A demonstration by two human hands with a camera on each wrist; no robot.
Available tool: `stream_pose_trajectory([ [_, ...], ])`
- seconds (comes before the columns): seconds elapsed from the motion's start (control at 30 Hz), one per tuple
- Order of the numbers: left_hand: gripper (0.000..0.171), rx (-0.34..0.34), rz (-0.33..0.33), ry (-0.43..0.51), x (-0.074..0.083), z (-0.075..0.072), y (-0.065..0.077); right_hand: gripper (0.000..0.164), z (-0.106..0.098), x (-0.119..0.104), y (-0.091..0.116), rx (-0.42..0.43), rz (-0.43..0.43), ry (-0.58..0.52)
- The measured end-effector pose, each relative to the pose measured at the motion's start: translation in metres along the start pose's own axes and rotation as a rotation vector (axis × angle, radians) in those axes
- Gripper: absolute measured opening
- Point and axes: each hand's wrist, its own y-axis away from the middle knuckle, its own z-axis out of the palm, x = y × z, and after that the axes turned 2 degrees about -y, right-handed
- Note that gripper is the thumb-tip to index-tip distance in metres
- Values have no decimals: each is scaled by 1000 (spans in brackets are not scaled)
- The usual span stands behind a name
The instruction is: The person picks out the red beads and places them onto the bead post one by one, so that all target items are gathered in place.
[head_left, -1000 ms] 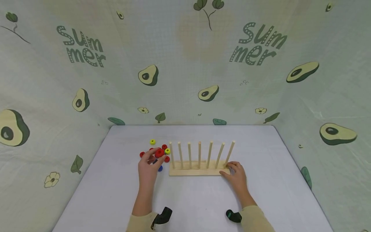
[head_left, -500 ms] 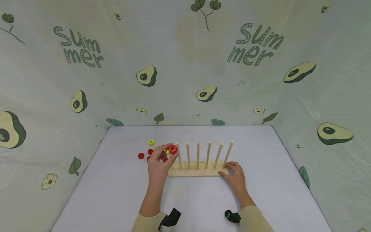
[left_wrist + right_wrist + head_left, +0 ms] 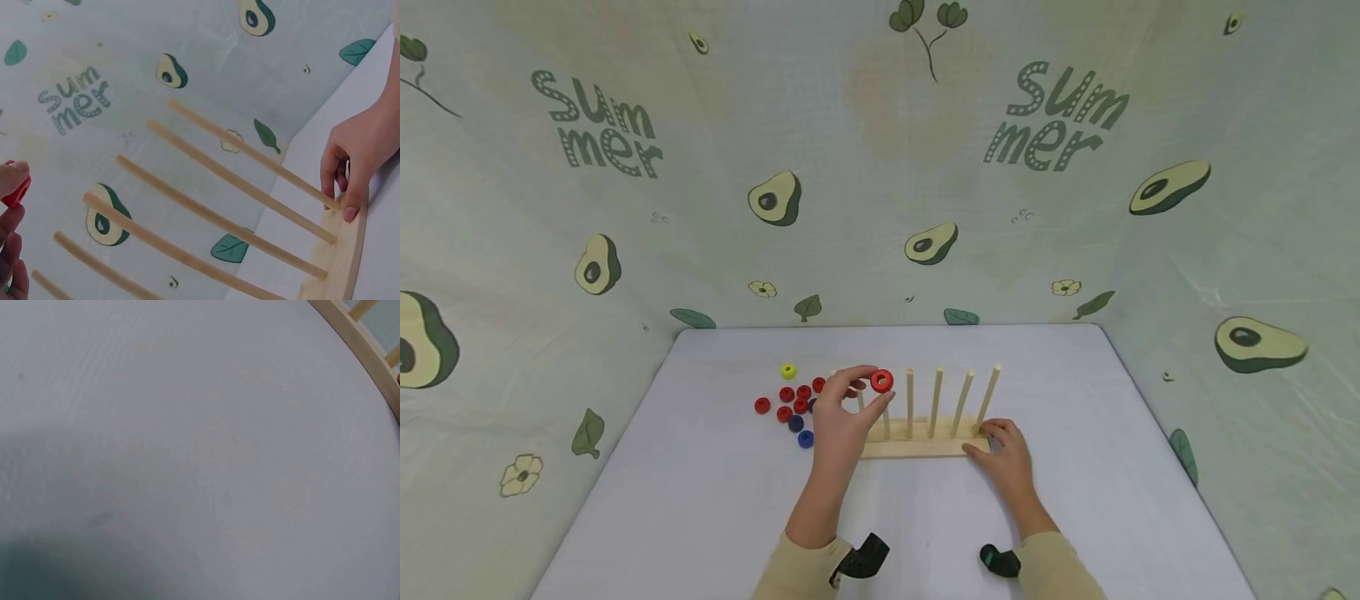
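My left hand (image 3: 842, 418) pinches a red ring-shaped bead (image 3: 882, 390) between thumb and fingers, its hole facing the head camera. It holds the bead up in front of the left part of a wooden peg rack (image 3: 917, 450), hiding some of the upright pegs. In the left wrist view the red bead (image 3: 20, 195) shows at the left edge, level with the pegs' upper ends. My right hand (image 3: 1006, 457) grips the right end of the rack's base, thumb in front and fingers behind. Only a corner of the base (image 3: 359, 347) appears in the right wrist view.
Several red beads (image 3: 762, 405) lie loosely grouped left of the rack on the white table (image 3: 700, 500). A yellow bead (image 3: 788, 372) lies behind them, and a blue bead (image 3: 805, 438) and a dark blue bead (image 3: 796, 423) nearer the front. A printed cloth (image 3: 850, 267) rises behind the table.
My left hand has carried the red bead from the bead group rightward, across the rack's left pegs, and slightly up. The right hand keeps its grip on the base.
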Motion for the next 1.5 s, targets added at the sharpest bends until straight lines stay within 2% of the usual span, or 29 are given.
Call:
stream_pose_trajectory([
  [0.17, 35, -11, 41, -54, 1, 7, -4, 44, 1, 0, 0, 1, -3, 2],
  [0.47, 35, -17, 129, -98, -1, 18, -11, 45, -1, 0, 0, -25, 29, -6],
  [0.77, 34, -34, 128, -160, -3, 25, -16, 46, -1, -1, 0, -29, 43, -1],
  [1.1, 34, -2, 166, -259, -8, 33, -18, 44, 0, 0, -1, -34, 54, 10],
  [1.5, 35, 2, 143, -352, -6, 38, -17, 44, -1, -2, 0, -38, 70, -7],
])
